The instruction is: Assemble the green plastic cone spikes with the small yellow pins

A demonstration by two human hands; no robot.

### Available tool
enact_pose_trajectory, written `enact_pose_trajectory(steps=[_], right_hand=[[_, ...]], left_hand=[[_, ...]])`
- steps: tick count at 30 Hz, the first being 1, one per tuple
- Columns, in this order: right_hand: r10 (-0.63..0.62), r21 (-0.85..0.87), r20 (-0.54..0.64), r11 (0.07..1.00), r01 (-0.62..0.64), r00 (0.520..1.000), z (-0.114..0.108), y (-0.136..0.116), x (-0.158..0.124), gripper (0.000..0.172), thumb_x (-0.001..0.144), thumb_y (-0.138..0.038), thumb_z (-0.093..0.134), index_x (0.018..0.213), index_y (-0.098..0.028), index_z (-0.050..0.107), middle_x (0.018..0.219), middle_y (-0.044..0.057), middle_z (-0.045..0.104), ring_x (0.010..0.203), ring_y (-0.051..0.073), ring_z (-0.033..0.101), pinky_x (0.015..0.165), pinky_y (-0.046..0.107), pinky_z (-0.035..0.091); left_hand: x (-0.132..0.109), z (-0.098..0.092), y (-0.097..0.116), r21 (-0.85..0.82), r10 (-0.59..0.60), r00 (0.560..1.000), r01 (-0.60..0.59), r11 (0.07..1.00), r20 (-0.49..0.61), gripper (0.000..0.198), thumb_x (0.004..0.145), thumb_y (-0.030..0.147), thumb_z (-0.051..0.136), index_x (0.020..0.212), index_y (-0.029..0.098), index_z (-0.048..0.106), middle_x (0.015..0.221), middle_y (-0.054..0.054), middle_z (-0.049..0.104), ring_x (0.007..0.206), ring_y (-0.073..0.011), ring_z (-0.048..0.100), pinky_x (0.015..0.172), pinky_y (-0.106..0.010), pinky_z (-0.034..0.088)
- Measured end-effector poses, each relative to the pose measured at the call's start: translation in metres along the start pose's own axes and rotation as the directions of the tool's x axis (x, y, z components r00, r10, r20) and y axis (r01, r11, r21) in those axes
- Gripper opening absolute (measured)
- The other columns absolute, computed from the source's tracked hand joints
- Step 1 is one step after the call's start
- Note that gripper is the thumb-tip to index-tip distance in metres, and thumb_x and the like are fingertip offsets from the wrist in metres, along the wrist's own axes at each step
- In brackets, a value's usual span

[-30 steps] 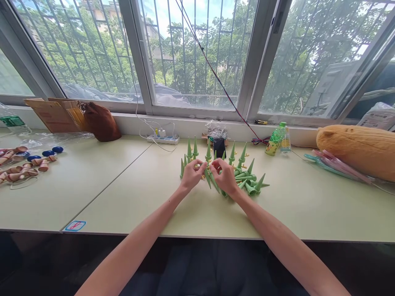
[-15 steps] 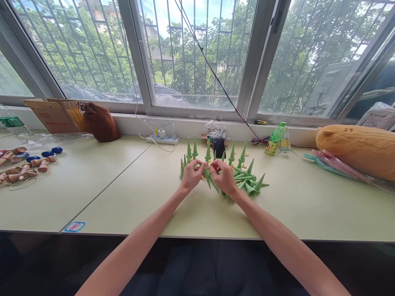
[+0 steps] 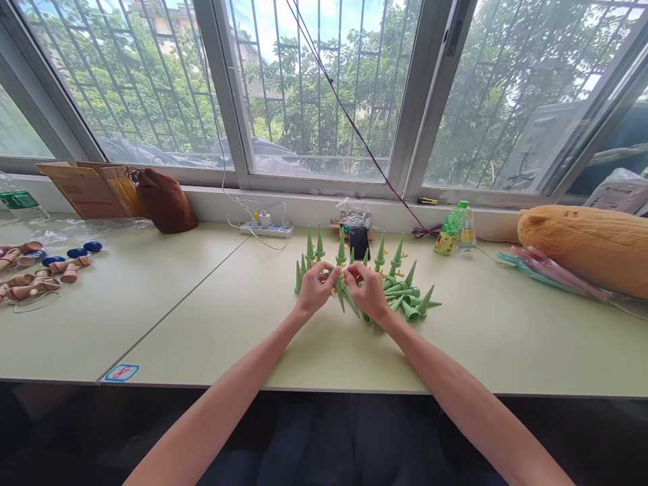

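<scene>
Close together at the middle of the table, my left hand [image 3: 314, 290] and my right hand [image 3: 368, 290] pinch at one small piece. From between the fingers a green plant watering spike [image 3: 341, 298] points down, with a bit of yellow at its upper end; the fingers cover most of that end. Behind the hands several green spikes with yellow valves [image 3: 380, 254] stand upright in a loose row. Beside my right hand lies a pile of loose green spikes [image 3: 411, 307], some showing their round hollow ends.
A black phone [image 3: 360, 243] leans behind the spikes. Farther right stand a green drink bottle [image 3: 451, 229] and a tan plush cushion [image 3: 582, 246]. A power strip [image 3: 268, 228] and a brown pouch [image 3: 166, 202] sit along the window, and wooden toys with blue balls [image 3: 48, 277] lie far left.
Both hands stay in nearly the same place. The fingers have shifted slightly around the spike's upper end, and a little more yellow shows between them.
</scene>
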State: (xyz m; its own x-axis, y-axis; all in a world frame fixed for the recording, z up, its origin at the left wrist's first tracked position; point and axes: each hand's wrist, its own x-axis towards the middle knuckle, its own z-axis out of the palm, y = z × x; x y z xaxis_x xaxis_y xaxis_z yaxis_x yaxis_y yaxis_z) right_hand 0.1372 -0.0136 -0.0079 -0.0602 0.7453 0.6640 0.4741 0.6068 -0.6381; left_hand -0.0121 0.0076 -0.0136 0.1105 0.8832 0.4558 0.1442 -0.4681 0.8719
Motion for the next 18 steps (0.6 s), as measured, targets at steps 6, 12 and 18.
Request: enact_pose_trajectory(steps=[6, 12, 18], right_hand=[[0.012, 0.005, -0.003, 1.000, -0.012, 1.000, 0.0007, 0.0016, -0.0001, 0.016, 0.090, -0.031, 0.047, 0.084, -0.019, 0.056, 0.070, 0.001, 0.062, 0.059, 0.013, 0.055, 0.062, 0.025, 0.044], [0.043, 0.051, -0.009, 0.998, -0.043, 0.999, 0.0006, 0.0011, 0.0000, 0.016, 0.090, -0.033, 0.048, 0.087, -0.019, 0.055, 0.063, -0.001, 0.059, 0.054, 0.012, 0.052, 0.057, 0.024, 0.041], [0.101, 0.065, 0.004, 0.993, -0.101, 0.995, 0.0002, 0.0024, 0.0006, 0.018, 0.089, -0.036, 0.049, 0.083, -0.020, 0.054, 0.056, -0.003, 0.053, 0.048, 0.011, 0.044, 0.052, 0.024, 0.036]], left_hand=[[-0.0013, 0.0009, 0.0013, 0.041, 0.111, 0.994, -0.111, 0.993, -0.003, 0.032, 0.082, 0.047, 0.064, 0.082, 0.016, 0.060, 0.085, -0.003, 0.058, 0.060, -0.0107, 0.060, 0.049, -0.021, 0.049], [-0.0025, 0.0015, 0.0035, 0.097, 0.190, 0.982, -0.189, 0.977, 0.001, 0.029, 0.086, 0.045, 0.060, 0.081, 0.016, 0.060, 0.088, -0.003, 0.053, 0.060, -0.0095, 0.058, 0.051, -0.021, 0.052], [-0.0029, 0.0015, 0.0058, 0.157, 0.227, 0.974, -0.224, 0.962, -0.001, 0.028, 0.087, 0.044, 0.059, 0.079, 0.017, 0.060, 0.087, -0.003, 0.054, 0.059, -0.0085, 0.055, 0.050, -0.021, 0.050]])
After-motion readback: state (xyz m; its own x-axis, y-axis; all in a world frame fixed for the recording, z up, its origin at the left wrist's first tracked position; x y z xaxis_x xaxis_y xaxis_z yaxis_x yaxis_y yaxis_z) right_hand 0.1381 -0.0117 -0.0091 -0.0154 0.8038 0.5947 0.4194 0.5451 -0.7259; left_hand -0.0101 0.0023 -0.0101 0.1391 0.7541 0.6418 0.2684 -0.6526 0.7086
